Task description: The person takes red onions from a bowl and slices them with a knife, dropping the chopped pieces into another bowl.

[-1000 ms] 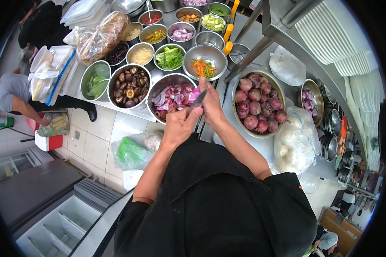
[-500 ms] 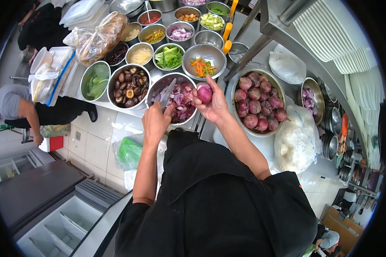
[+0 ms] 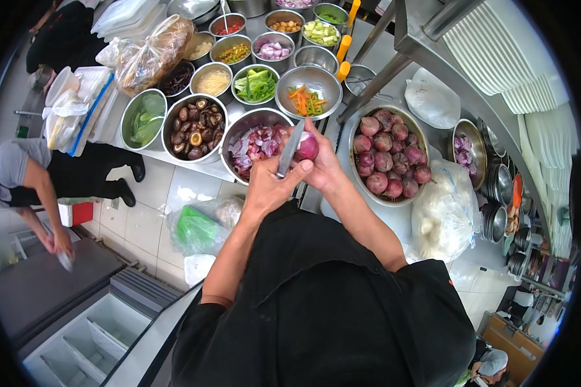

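Note:
My left hand (image 3: 268, 187) is closed round the handle of a knife (image 3: 292, 149), whose blade points up and lies against a red onion (image 3: 307, 147). The onion sits in my right hand (image 3: 328, 171), its fingers wrapped round the far side. Both hands are close together at the right rim of a steel pot (image 3: 224, 153) that holds purple onion skins and pieces (image 3: 255, 149). To the right stands a large steel bowl (image 3: 353, 158) full of whole red onions (image 3: 390, 155).
Beyond the pot are a bowl of cut peppers (image 3: 306, 103), a pot of mushrooms (image 3: 195, 129) and several vegetable containers. A steel shelf post (image 3: 374, 88) rises right of them. A bagged white item (image 3: 442, 213) lies at the right. Another person (image 3: 35, 174) bends at the left.
My left hand has brought the knife from over the pot back to the onion in my right hand. At the left, the other person has moved nearer the dark counter.

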Tool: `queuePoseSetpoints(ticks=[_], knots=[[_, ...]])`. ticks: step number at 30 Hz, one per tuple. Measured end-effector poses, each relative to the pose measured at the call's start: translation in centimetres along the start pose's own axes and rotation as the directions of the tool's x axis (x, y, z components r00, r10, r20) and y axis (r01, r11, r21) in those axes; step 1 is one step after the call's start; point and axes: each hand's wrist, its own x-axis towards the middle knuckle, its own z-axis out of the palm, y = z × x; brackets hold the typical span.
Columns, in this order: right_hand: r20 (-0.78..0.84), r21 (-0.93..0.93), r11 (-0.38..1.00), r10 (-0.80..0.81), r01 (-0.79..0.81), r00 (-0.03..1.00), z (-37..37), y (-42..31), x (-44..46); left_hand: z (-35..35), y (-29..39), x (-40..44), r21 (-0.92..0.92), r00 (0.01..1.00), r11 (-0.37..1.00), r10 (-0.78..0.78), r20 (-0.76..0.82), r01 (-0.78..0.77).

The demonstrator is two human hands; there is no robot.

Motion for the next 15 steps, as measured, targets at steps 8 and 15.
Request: queuePoseSetpoints(ticks=[8,15], knots=[[0.105,-0.134,0.987,-0.081,0.094,0.991,-0.4,0.3,0.0,-0.2,0.0,0.1,0.09,1.0,0.996,-0.016,-0.009,0.017],[0.151,-0.312,0.926,-0.174,0.214,0.973,0.0,0.4,0.0,-0.2,-1.9,0.1,-0.079,0.98,0.978,-0.19,0.064,0.195]])
